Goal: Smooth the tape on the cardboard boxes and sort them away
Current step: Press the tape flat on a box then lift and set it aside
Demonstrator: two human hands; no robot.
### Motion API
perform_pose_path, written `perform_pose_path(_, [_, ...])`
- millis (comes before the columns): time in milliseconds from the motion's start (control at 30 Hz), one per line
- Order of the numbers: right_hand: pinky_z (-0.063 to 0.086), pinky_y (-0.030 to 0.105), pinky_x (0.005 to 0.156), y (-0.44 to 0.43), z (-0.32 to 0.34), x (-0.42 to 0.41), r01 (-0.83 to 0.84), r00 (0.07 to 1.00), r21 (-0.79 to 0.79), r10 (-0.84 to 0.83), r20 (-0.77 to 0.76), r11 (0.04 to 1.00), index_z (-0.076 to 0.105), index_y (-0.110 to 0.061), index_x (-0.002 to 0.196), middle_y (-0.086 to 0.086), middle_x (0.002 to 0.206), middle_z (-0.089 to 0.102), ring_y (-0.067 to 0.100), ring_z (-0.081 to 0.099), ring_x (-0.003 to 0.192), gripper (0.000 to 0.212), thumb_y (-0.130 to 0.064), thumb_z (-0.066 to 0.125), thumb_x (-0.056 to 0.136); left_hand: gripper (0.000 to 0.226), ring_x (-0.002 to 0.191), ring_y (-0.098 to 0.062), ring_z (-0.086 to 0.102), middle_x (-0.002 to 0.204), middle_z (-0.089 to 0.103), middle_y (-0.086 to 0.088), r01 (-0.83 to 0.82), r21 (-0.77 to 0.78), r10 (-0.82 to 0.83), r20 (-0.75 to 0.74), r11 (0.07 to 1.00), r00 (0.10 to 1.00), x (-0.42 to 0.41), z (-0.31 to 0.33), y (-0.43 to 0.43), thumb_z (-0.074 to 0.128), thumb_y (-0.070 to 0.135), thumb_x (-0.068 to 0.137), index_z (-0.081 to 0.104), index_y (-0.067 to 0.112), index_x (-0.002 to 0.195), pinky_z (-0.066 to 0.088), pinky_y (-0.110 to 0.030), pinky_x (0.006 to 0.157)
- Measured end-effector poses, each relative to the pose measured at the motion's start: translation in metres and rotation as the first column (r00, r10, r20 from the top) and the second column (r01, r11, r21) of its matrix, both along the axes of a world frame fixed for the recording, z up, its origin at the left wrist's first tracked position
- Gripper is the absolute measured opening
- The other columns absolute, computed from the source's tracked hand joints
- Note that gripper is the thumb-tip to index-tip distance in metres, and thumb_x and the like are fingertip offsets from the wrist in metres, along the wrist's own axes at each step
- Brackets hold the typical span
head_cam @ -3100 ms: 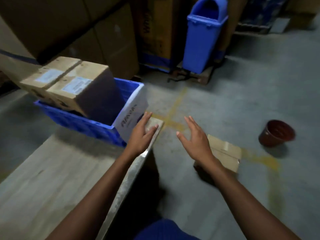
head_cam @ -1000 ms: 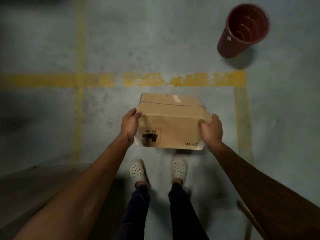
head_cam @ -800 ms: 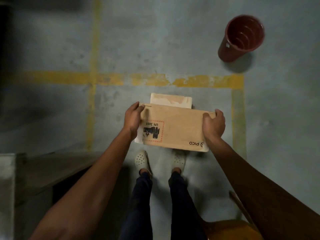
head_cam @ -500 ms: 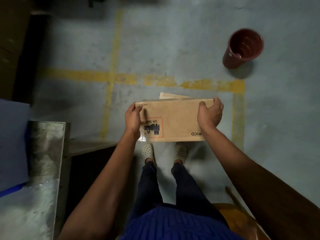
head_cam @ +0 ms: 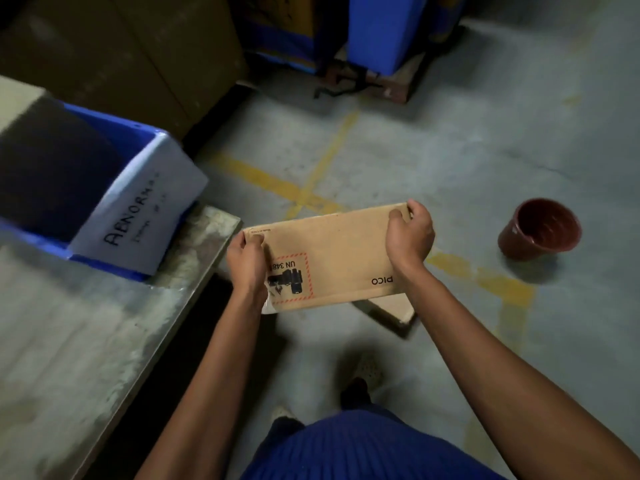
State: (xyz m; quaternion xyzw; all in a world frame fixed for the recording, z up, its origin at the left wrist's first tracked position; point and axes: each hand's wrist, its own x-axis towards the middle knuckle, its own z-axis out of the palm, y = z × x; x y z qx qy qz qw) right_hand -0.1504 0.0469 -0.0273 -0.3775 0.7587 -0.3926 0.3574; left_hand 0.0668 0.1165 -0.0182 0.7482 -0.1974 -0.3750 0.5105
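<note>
The box (head_cam: 332, 258) is held above the floor (head_cam: 450, 150), its ends gripped by the curled left hand (head_cam: 247, 263) and right hand (head_cam: 408, 237). It is best kept level and set on the surface (head_cam: 86, 323) at nine o'clock, short of the bin (head_cam: 152, 142) at ten.

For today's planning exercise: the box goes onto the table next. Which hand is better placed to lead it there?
Probably left. The left hand grips the box end beside the table edge; the right hand holds the far end, over the floor.
</note>
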Motion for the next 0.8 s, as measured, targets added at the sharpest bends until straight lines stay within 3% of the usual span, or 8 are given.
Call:
perform_pose_path(100, [0.037, 0.030, 0.105, 0.014, 0.017, 0.047, -0.105, 0.994, -0.036, 0.106, 0.027, 0.994, 0.057, -0.015, 0.139, 0.003, 0.142, 0.057, 0.025, 0.052, 0.130, 0.045, -0.022, 0.055, 0.095, 0.016, 0.074, -0.017, 0.062, 0.081, 0.063, -0.004, -0.109, -0.028, 0.110, 0.013, 0.994, 0.994, 0.043, 0.018, 0.034, 0.047, 0.014, 0.094, 0.062, 0.012, 0.092, 0.047, -0.029, 0.060])
perform_pose_path(300, [0.039, 0.035, 0.106, 0.076, 0.039, 0.139, -0.254, 0.965, -0.086, 0.258, 0.044, 0.963, 0.058, -0.015, 0.138, 0.004, 0.139, 0.059, 0.028, 0.053, 0.128, 0.048, -0.028, 0.056, 0.092, 0.025, 0.074, -0.016, 0.072, 0.086, 0.071, -0.003, -0.285, -0.058, 0.286, 0.006, 0.957, 0.958, 0.123, 0.044, 0.128, 0.053, 0.027, 0.096, 0.064, 0.008, 0.109, 0.054, -0.025, 0.055])
perform_pose_path(367, [0.041, 0.037, 0.105, 0.106, 0.045, 0.171, -0.314, 0.945, -0.093, 0.320, 0.069, 0.945, 0.062, -0.017, 0.129, 0.002, 0.132, 0.062, 0.029, 0.054, 0.124, 0.046, -0.034, 0.053, 0.087, 0.029, 0.076, -0.021, 0.074, 0.088, 0.074, -0.007, -0.361, -0.052, 0.359, -0.044, 0.931, 0.932, 0.148, 0.049, 0.169, 0.054, 0.035, 0.096, 0.065, 0.010, 0.105, 0.059, -0.034, 0.061])
perform_pose_path(433, [0.041, 0.039, 0.106, 0.137, 0.049, 0.205, -0.368, 0.922, -0.112, 0.378, 0.086, 0.923, 0.063, -0.022, 0.120, -0.002, 0.126, 0.062, 0.029, 0.055, 0.124, 0.045, -0.038, 0.050, 0.081, 0.029, 0.084, -0.029, 0.074, 0.087, 0.072, -0.010, -0.459, -0.063, 0.457, -0.045, 0.886, 0.888, 0.173, 0.051, 0.211, 0.053, 0.043, 0.095, 0.060, 0.015, 0.095, 0.062, -0.045, 0.072])
perform_pose_path(467, [0.041, 0.039, 0.107, 0.154, 0.052, 0.222, -0.397, 0.907, -0.128, 0.410, 0.096, 0.909, 0.062, -0.022, 0.125, -0.002, 0.130, 0.062, 0.028, 0.054, 0.125, 0.048, -0.037, 0.051, 0.082, 0.029, 0.086, -0.031, 0.074, 0.087, 0.070, -0.009, -0.515, -0.072, 0.513, -0.045, 0.854, 0.857, 0.185, 0.053, 0.233, 0.053, 0.047, 0.093, 0.057, 0.018, 0.091, 0.061, -0.048, 0.075])
perform_pose_path(600, [0.036, 0.034, 0.107, 0.210, 0.059, 0.283, -0.518, 0.837, -0.185, 0.539, 0.088, 0.835, 0.057, -0.018, 0.138, 0.004, 0.142, 0.055, 0.026, 0.050, 0.130, 0.050, -0.029, 0.055, 0.089, 0.037, 0.086, -0.029, 0.071, 0.097, 0.070, -0.008, -0.669, -0.100, 0.671, -0.021, 0.736, 0.741, 0.228, 0.060, 0.309, 0.055, 0.057, 0.087, 0.056, 0.021, 0.088, 0.060, -0.042, 0.072])
perform_pose_path(700, [0.034, 0.040, 0.110, 0.247, 0.070, 0.324, -0.596, 0.782, -0.192, 0.618, 0.077, 0.779, 0.052, -0.022, 0.142, 0.006, 0.147, 0.048, 0.028, 0.046, 0.132, 0.052, -0.026, 0.058, 0.090, 0.050, 0.086, -0.026, 0.072, 0.097, 0.073, -0.004, -0.746, -0.142, 0.757, 0.035, 0.650, 0.653, 0.258, 0.065, 0.361, 0.062, 0.065, 0.072, 0.065, 0.020, 0.096, 0.061, -0.048, 0.079])
perform_pose_path(800, [0.037, 0.040, 0.110, 0.276, 0.076, 0.359, -0.671, 0.709, -0.219, 0.700, 0.091, 0.708, 0.052, -0.022, 0.140, 0.009, 0.142, 0.047, 0.029, 0.049, 0.127, 0.052, -0.029, 0.060, 0.089, 0.043, 0.089, -0.022, 0.070, 0.102, 0.071, 0.000, -0.807, -0.185, 0.826, 0.062, 0.561, 0.560, 0.282, 0.069, 0.402, 0.069, 0.054, 0.076, 0.067, 0.024, 0.107, 0.060, -0.047, 0.082])
